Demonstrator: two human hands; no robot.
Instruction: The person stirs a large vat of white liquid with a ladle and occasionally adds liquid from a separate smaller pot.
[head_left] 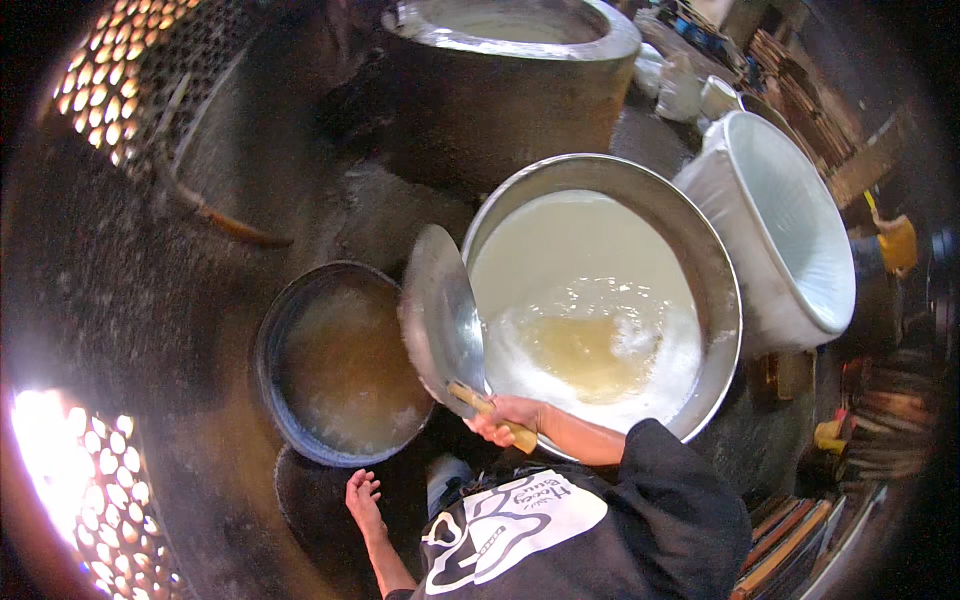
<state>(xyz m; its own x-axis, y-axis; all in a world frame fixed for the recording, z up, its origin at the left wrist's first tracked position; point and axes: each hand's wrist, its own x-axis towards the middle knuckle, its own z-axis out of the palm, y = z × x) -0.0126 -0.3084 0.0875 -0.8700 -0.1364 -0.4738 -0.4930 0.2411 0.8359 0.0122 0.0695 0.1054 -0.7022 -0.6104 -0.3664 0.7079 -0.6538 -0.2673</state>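
Observation:
My right hand (pixel 512 418) is closed around the wooden handle of a wok-like metal pan (pixel 440 310). The pan is tilted on its side, between a dark bucket and a wide metal basin, over the basin's left edge. Whitish liquid fills much of the metal basin (pixel 712 270), with foam and a yellowish, rippling patch near its middle. Brownish, cloudy liquid stands in the dark bucket (pixel 268 385) to the left. Just below that bucket's near rim is my left hand (pixel 366 500), holding nothing, its fingers loosely bent and apart.
A large round vat (pixel 480 110) with a pale rim stands at the far side. Right of the basin is a tall white tub (pixel 745 230). Stacked wood (pixel 790 540) lies at the lower right. A perforated wall (pixel 105 75) lets in light at the left.

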